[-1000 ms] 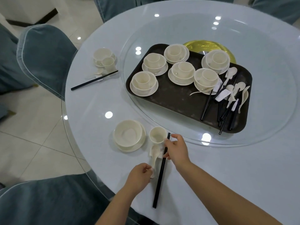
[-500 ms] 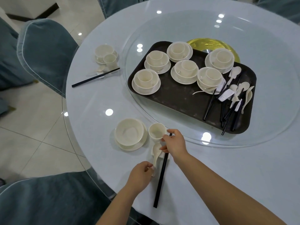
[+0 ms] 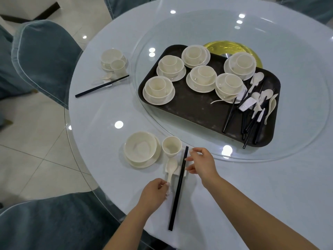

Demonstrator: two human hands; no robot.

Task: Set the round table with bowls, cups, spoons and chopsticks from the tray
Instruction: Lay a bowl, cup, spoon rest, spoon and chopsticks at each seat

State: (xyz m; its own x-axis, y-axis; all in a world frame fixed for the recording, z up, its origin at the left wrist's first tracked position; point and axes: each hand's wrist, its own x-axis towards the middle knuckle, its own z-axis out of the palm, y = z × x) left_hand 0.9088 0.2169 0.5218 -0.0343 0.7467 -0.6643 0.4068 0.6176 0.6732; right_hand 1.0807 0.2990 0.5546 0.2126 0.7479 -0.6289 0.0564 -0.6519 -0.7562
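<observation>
Now right hand (image 3: 201,162) has let go of chopsticks (image 3: 178,188); left hand (image 3: 153,194) pinches spoon (image 3: 170,168).

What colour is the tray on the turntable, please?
Dark brown, nearly black; the tray shows best in the head view.

- A cream bowl (image 3: 141,149) on its saucer is sitting upright near the worktop edge, a cup (image 3: 171,146) just beside it.
- A white spoon (image 3: 170,168) and black chopsticks (image 3: 178,188) are lying across a small rest.
- Six more nested sets are being carried on the dark tray (image 3: 191,112).

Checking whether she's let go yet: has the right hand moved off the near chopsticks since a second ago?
Yes. The right hand has drawn slightly rightward off the chopsticks, which stay beside the cup.
</observation>
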